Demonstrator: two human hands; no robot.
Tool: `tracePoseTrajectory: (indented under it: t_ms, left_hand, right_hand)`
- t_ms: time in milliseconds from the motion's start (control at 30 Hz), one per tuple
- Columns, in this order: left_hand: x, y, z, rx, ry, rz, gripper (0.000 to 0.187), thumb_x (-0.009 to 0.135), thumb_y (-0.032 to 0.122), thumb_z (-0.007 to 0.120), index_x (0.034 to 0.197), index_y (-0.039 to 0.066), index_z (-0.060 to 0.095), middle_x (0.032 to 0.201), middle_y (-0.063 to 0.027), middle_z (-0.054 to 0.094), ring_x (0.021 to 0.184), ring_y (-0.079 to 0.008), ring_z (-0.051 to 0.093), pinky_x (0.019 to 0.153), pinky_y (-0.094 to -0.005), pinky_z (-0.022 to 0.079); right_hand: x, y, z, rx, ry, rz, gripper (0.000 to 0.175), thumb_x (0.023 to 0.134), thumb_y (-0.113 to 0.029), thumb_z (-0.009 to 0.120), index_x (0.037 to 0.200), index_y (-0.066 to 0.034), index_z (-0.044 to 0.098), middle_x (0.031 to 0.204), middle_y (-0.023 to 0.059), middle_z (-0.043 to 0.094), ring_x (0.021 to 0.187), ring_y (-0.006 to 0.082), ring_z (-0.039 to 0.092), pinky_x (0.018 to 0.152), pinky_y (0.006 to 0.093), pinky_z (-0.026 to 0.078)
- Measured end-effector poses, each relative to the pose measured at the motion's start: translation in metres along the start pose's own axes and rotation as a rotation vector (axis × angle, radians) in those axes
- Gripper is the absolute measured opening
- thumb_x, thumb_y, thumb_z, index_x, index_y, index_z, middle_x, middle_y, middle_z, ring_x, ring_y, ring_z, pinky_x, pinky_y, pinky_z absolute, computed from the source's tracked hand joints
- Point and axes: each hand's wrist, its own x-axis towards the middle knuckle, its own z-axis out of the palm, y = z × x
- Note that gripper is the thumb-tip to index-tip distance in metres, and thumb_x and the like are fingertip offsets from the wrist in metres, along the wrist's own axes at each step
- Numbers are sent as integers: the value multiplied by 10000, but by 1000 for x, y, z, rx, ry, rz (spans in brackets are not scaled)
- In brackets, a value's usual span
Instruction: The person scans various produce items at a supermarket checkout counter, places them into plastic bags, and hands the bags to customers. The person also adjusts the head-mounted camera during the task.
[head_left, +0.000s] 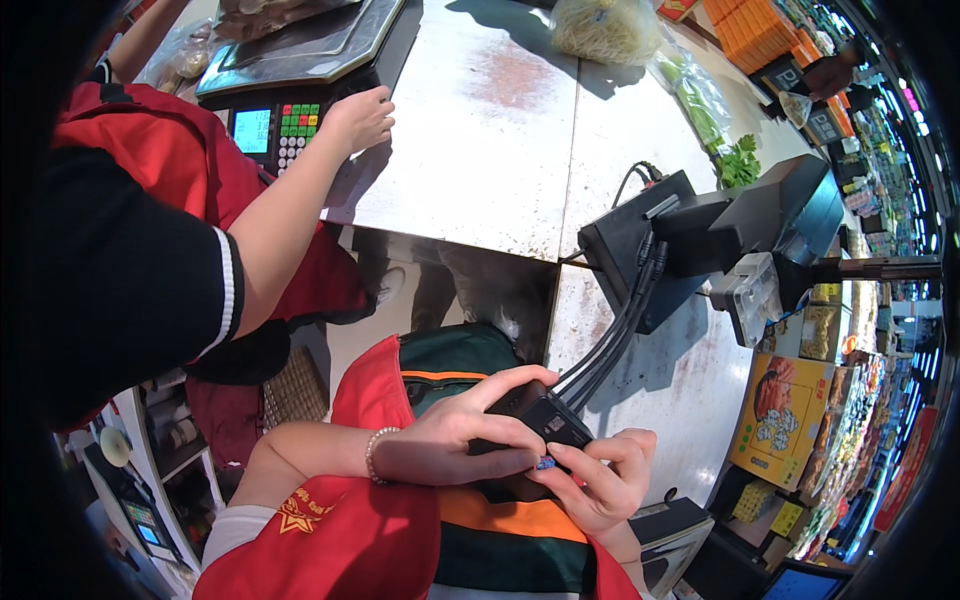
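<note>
In my left hand (472, 435), which has a beaded bracelet at the wrist, is a small black electronic box (555, 420) held over my lap. Several black cables (622, 322) run from this box up towards a black device (660, 240) on the white table. A tiny blue and red piece, perhaps a memory card (545, 463), is pinched by my right hand (611, 476) at the near side of the box. My left thumb meets the same piece. The fingers partly hide the box and the card.
At my left a co-worker's hand (360, 120) is beside a weighing scale (300, 52) with a lit display. The white table (465, 172) bears bagged bean sprouts (604, 30) and bagged celery (697, 105). A yellow carton (780, 420) and stocked shelves stand at the right.
</note>
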Motion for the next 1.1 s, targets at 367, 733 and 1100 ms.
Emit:
tracePoseTrajectory:
  t_ms: [367,733,1100]
  left_hand:
    - [1,2,0,-27,-23,-42,134,817,103,621,942,80,662,1362,-197,314,1076,-250,521,897,-313,395]
    - [3,-1,0,-94,-68,-88,138,859,72,589,983,78,649,1394,-194,228,1229,-291,397,1013,-375,301]
    - [7,2,-9,186,-86,204,393,786,105,660,1172,134,591,1345,-236,320,1147,-346,478,923,-363,411]
  right_hand:
    - [-1,3,0,15,5,18,355,547,-213,819,875,-128,712,713,-29,464,702,163,425,598,269,348]
    - [-3,11,6,167,25,-53,252,624,-77,763,866,-105,697,756,-10,540,711,182,470,621,272,380]
    - [-12,4,-21,959,250,479,91,843,85,507,921,69,550,815,210,607,687,212,635,619,262,515]
